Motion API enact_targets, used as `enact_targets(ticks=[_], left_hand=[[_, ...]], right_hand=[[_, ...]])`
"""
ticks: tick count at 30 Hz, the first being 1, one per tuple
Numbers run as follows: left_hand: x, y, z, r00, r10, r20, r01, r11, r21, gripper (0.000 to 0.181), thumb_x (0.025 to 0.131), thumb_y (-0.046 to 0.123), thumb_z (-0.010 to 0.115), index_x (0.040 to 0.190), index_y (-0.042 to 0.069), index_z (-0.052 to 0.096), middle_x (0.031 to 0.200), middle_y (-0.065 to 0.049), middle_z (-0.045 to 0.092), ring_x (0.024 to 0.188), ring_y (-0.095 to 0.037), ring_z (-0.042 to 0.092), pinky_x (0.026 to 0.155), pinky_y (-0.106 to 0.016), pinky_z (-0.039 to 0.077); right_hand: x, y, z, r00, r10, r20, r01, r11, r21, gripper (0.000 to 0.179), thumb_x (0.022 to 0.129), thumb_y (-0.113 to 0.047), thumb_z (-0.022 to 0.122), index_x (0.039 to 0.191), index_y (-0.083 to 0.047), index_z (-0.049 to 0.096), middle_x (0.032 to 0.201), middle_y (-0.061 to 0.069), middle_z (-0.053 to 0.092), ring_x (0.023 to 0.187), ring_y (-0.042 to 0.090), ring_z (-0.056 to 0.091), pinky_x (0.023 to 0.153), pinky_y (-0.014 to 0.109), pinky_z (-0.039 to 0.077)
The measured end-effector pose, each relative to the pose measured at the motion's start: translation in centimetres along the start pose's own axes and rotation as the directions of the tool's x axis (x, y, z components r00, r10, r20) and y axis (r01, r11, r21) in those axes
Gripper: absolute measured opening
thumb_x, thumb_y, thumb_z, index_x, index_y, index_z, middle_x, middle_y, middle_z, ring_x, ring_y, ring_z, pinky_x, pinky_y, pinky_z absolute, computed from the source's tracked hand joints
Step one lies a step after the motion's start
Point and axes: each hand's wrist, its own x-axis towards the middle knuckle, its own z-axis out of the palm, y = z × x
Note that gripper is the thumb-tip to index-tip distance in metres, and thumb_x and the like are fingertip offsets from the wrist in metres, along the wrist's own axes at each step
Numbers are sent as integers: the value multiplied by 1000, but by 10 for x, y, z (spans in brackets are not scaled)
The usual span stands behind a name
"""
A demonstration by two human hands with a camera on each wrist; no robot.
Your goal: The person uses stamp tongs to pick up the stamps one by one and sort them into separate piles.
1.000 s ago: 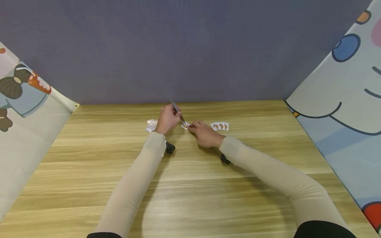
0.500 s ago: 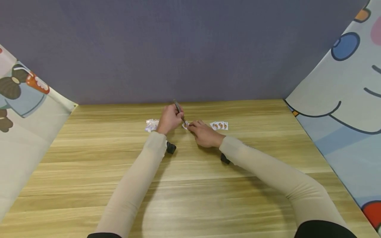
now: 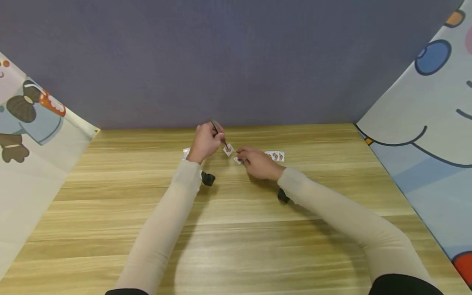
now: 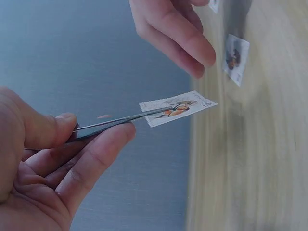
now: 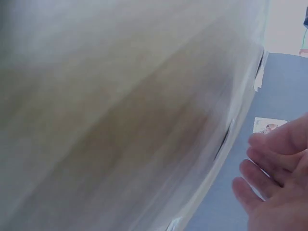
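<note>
My left hand [image 3: 207, 141] pinches slim metal tweezers [image 4: 115, 122] between thumb and fingers. Their tips grip a white perforated postage stamp [image 4: 178, 108] with an orange and dark picture, raised off the tabletop. Just to its right hovers my right hand [image 3: 259, 162], fingers loosely bent and holding nothing. A second stamp [image 3: 239, 160] lies on the table by the right fingertips, and shows in the left wrist view apart from that hand. Behind the right fingertips, the right wrist view shows part of the raised stamp [image 5: 264, 124].
A row of overlapping stamps [image 3: 276, 155] lies right of my right hand, which partly covers it. Left of my left hand sits a small whitish, shiny pile [image 3: 186, 153], mostly hidden. A grey-blue panel [image 3: 228, 61] rises at the table's back edge.
The tweezers have lifted a stamp up and away from the right fingertips, with the left hand shifting back and slightly left. The right hand has eased right, uncovering another stamp on the table.
</note>
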Motion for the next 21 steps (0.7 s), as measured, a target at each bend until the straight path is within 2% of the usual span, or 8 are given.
enact_targets(ticks=[5,9,14,16,21], left_hand=[[2,8,5,1000,11,23,-10,998,-63,4,93,4,57,92,1,59,79,-7,67,71,-16,66,62,-26,54],[5,15,16,998,40,44,-35,994,-107,3,93,3,57,92,0,60,78,-6,66,70,-15,66,61,-25,54],[7,25,29,995,72,68,-60,986,-153,4,93,1,56,89,2,59,75,-6,65,71,-22,67,60,-26,54],[8,30,34,994,85,70,-73,985,-154,5,92,1,56,88,3,58,74,-6,65,71,-24,67,59,-26,54],[10,44,48,989,128,68,-117,984,-135,7,91,1,58,86,5,59,73,-5,65,68,-21,67,58,-24,53]], right_hand=[[-7,2,-11,997,-28,-69,30,999,28,33,91,4,48,121,3,61,130,13,53,118,26,51,99,38,41],[-18,7,-21,996,-1,-85,6,999,50,34,93,2,46,125,2,59,132,12,51,117,25,51,97,38,42],[-32,17,-28,992,35,-118,-27,997,70,34,94,1,46,126,1,58,134,12,49,119,26,50,94,40,44],[-37,23,-30,989,35,-145,-25,997,72,34,93,2,46,125,2,58,134,12,50,118,27,50,92,40,44],[-51,35,-37,983,34,-178,-21,997,72,33,93,3,46,124,2,59,134,12,49,111,26,53,84,39,47]])
